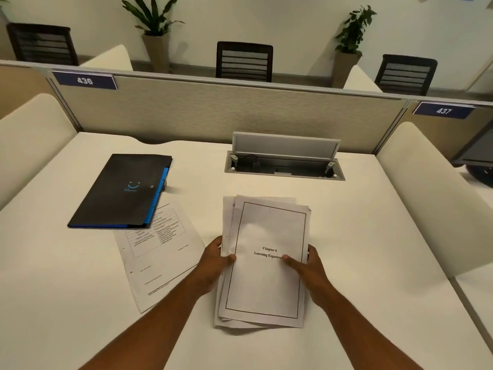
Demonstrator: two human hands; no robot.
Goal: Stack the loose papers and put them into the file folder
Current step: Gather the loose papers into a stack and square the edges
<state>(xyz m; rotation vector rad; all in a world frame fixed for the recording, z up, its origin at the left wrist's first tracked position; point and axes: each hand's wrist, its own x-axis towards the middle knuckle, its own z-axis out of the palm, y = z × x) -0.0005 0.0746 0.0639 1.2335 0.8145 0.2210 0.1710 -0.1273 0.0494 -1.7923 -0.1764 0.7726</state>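
Gripping the paper stack (pixel 264 263) from both sides, I see the left hand (pixel 216 259) curled on its left edge, thumb on the top sheet, and the right hand (pixel 306 263) curled on the right edge, thumb pressed by the "Chapter 6" heading. Both hands closed on the stack. Sheets uneven, lower ones poke out at the far and near ends. Stack rests on the white counter (pixel 373 236) between the hands. One loose sheet (pixel 160 257) lies flat just left of the left hand, its far corner tucked under the black file folder (pixel 122 190). Folder closed, blue tabs at its edge, well beyond and left of the left hand. Open cable tray (pixel 284 164) beyond the right hand.
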